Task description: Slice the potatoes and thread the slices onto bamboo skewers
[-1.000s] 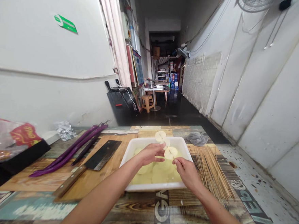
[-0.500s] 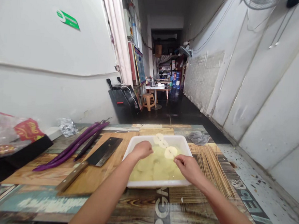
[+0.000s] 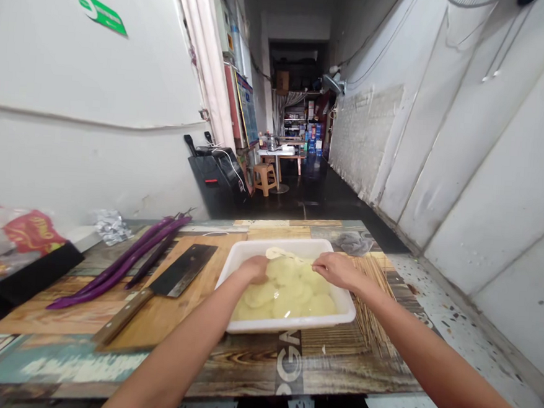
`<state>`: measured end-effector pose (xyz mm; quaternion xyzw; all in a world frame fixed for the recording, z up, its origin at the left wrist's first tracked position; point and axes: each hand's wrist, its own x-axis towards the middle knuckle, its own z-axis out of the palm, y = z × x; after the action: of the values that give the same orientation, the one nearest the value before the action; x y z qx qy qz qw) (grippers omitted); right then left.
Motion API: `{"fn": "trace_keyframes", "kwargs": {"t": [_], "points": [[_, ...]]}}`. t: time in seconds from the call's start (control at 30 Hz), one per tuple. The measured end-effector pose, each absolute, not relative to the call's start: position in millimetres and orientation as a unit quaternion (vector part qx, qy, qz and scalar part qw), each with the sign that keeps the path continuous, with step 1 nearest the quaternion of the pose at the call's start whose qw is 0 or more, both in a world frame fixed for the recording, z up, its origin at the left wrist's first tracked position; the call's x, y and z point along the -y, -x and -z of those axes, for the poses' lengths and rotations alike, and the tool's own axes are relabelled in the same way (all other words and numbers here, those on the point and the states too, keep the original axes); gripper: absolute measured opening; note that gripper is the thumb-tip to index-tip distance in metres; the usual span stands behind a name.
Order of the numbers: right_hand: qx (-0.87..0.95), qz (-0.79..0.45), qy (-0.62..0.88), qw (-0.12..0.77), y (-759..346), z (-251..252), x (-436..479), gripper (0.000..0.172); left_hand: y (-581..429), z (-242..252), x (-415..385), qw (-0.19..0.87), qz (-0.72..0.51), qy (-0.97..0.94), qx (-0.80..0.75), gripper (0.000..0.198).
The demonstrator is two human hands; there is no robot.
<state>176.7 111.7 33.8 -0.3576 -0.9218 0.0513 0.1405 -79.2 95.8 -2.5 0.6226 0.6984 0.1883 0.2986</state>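
Note:
A white plastic tub [image 3: 291,323] holds pale yellow potato slices [image 3: 288,295] in water. My right hand [image 3: 339,271] is over the tub's right side, fingers pinched on the end of a thin bamboo skewer [image 3: 306,262]. Thin slices [image 3: 278,253] are threaded along that skewer, which points left across the tub. My left hand [image 3: 253,268] reaches down inside the tub's left part, close to the slices. Its fingertips are low and partly hidden, so whether they grip a slice does not show.
Left of the tub, a cleaver [image 3: 184,271] lies on a wooden cutting board [image 3: 216,259]. Long purple eggplants [image 3: 123,265] lie beyond it. A bundle of bamboo skewers [image 3: 373,314] is right of the tub, near a grey cloth [image 3: 353,242]. Plastic packages [image 3: 22,236] sit far left.
The skewered slices have tilted from facing me to nearly edge-on, lower over the tub. My left hand has dipped lower toward the slices. The camera view has shifted slightly.

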Motion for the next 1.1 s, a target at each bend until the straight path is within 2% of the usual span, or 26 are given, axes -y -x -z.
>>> {"fn": "trace_keyframes", "kwargs": {"t": [0.13, 0.27, 0.4, 0.53, 0.6, 0.73, 0.87, 1.1], "points": [[0.93, -0.007, 0.34, 0.137, -171.0, -30.5, -114.6, 0.027, 78.3, -2.5, -95.3, 0.193, -0.02, -0.653, -0.732, 0.023], [0.923, -0.003, 0.357, 0.143, -171.7, -28.1, -115.5, 0.03, 79.0, -17.4, -89.2, 0.125, 0.07, -0.664, -0.734, 0.019], [0.907, -0.031, 0.389, 0.16, -176.5, -25.8, -113.9, 0.032, 73.7, -30.2, -78.2, 0.003, 0.019, -0.653, -0.757, 0.023], [0.899, -0.053, 0.405, 0.156, -176.0, -25.3, -111.3, 0.029, 63.0, -28.7, -72.3, -0.137, -0.065, -0.749, -0.645, 0.055], [0.9, -0.067, 0.403, 0.154, -174.2, -24.7, -110.5, 0.03, 60.9, -24.6, -73.4, -0.166, -0.081, -0.781, -0.596, 0.055], [0.903, -0.086, 0.391, 0.159, -171.7, -21.9, -110.6, 0.031, 62.9, -14.9, -78.6, -0.103, -0.087, -0.836, -0.532, 0.035], [0.907, -0.09, 0.376, 0.168, -172.1, -20.1, -112.6, 0.029, 62.8, -4.8, -81.3, -0.032, -0.113, -0.83, -0.545, 0.035], [0.927, -0.05, 0.327, 0.177, -177.3, -25.0, -124.2, 0.032, 58.7, -5.7, -78.9, -0.026, -0.088, -0.796, -0.598, 0.04]]}}
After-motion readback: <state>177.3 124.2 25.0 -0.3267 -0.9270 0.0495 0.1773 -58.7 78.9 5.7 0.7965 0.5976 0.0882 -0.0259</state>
